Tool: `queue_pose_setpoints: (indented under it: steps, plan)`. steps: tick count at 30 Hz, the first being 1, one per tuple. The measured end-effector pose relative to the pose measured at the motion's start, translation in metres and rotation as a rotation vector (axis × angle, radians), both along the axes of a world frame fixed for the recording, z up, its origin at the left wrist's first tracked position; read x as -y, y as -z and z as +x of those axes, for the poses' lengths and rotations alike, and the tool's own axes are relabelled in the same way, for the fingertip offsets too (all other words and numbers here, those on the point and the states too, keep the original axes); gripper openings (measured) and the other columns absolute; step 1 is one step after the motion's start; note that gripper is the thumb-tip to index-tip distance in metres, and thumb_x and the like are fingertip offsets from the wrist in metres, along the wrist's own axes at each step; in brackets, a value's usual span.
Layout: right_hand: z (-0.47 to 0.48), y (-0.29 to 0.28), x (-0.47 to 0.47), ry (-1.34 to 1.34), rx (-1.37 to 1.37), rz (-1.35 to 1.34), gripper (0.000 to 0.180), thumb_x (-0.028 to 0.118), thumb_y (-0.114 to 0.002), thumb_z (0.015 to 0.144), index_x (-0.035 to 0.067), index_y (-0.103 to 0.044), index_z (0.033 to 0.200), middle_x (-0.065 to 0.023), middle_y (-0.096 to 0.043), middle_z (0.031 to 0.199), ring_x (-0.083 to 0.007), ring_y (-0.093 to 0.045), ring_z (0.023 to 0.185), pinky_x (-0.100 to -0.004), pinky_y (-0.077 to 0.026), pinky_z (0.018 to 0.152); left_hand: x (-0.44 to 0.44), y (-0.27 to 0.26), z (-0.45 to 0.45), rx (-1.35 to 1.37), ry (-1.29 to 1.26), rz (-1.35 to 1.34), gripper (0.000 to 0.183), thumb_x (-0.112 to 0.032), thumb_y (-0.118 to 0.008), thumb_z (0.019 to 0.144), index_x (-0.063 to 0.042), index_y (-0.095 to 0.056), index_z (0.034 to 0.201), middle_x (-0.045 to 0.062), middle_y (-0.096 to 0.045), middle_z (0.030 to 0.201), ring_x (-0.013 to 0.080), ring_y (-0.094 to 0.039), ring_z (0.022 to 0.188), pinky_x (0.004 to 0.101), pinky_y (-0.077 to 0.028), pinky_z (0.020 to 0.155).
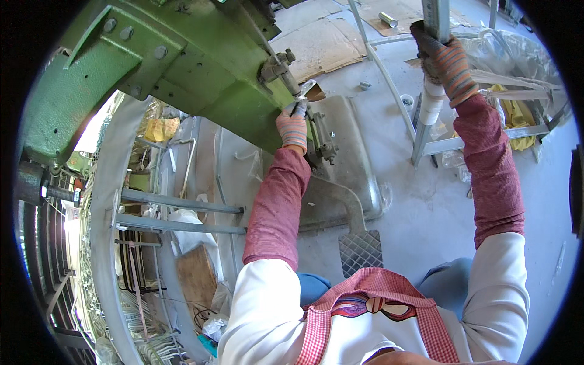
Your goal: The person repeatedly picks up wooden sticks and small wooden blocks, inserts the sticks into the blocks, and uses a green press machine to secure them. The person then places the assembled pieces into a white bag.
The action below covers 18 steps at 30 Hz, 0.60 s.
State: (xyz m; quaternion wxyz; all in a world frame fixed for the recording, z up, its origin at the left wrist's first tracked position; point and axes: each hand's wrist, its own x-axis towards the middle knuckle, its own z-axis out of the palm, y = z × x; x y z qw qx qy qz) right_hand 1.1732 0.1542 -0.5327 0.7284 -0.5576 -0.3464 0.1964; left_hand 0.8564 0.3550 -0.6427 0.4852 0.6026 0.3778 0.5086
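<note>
My left hand, in a striped knit glove with dark fingertips, is at the front of a green machine. Its fingertips meet at the lower end of a metal rod. Something small and shiny shows there, but I cannot tell whether the fingers hold it. My right hand, gloved alike, is wrapped around an upright square metal post. White wrapping covers the post just below that hand. Under the machine head, a foot pedal with a crosshatched plate extends from the grey base.
Metal frame rails with clear plastic sheeting and yellow material stand at the right. Flattened cardboard and a small white cup are on the floor. Racks of bent metal rods and a brown board lie at the left.
</note>
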Motion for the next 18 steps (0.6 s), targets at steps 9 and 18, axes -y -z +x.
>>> queue_pose_setpoints:
  steps: [9,18]
  plan:
    - [-0.006,-0.017,-0.005,-0.015,0.246,0.111,0.042,0.039,-0.079,0.079,0.006,-0.069,0.103,0.0010,-0.063,0.081,-0.0117,-0.055,0.074,-0.0272,-0.046,0.071,0.058,-0.021,-0.046,-0.581,0.061,0.031,0.059,-0.026,-0.067,0.089,0.002,-0.049,0.138,0.014,-0.066,0.119,0.0239,-0.062,0.104,0.0336,-0.048,0.090]
    - [0.003,-0.025,-0.026,-0.093,0.350,0.161,0.032,0.029,-0.055,0.095,0.008,-0.068,0.116,-0.0033,-0.068,0.098,-0.0115,-0.055,0.078,-0.0256,-0.045,0.066,0.314,-0.103,-0.261,-1.384,0.723,0.586,0.046,-0.040,-0.068,0.075,-0.010,-0.065,0.110,0.013,-0.066,0.109,0.0353,-0.060,0.103,0.0474,-0.048,0.090]
